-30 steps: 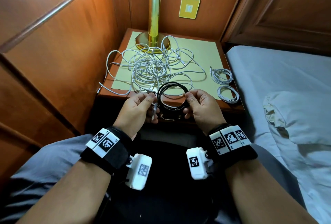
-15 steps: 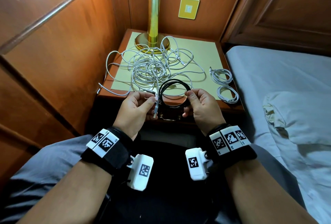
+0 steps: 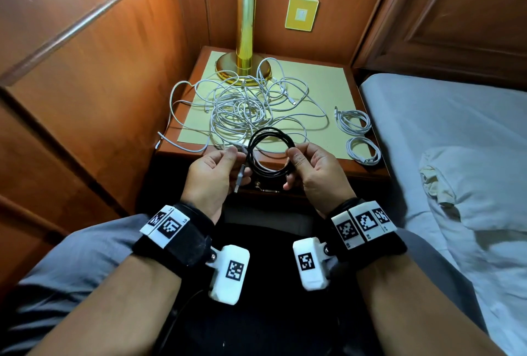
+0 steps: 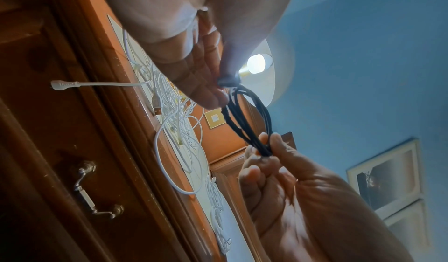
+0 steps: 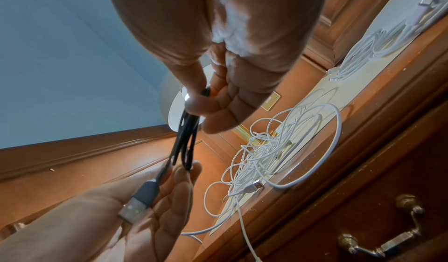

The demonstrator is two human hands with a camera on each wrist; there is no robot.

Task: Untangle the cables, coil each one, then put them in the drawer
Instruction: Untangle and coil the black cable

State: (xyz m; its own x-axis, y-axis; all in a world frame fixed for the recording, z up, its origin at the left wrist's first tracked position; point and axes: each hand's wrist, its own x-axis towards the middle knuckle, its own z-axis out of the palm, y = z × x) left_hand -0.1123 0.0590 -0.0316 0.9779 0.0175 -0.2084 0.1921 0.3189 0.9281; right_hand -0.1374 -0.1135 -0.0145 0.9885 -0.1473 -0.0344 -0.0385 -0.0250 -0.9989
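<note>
Head view: from above, looking down on nightstand (image 3: 356, 139); wrist views: close, from below, tilted upward; shared across all: black cable coil (image 3: 271, 153), white tangle (image 3: 245, 107)

The nightstand (image 3: 368, 169) is varnished brown wood, glossy, with a matt pale-yellow top sheet (image 3: 319, 82); the lamp (image 3: 245, 28) is polished brass-coloured metal; the black cable (image 3: 271, 156) looks matt, its plug (image 5: 135, 207) bare metal; the white cables (image 3: 242, 110) are smooth plastic; the drawer handle (image 4: 94, 189) is dull metal; the bedsheet (image 3: 456, 133) is soft cloth.
</note>
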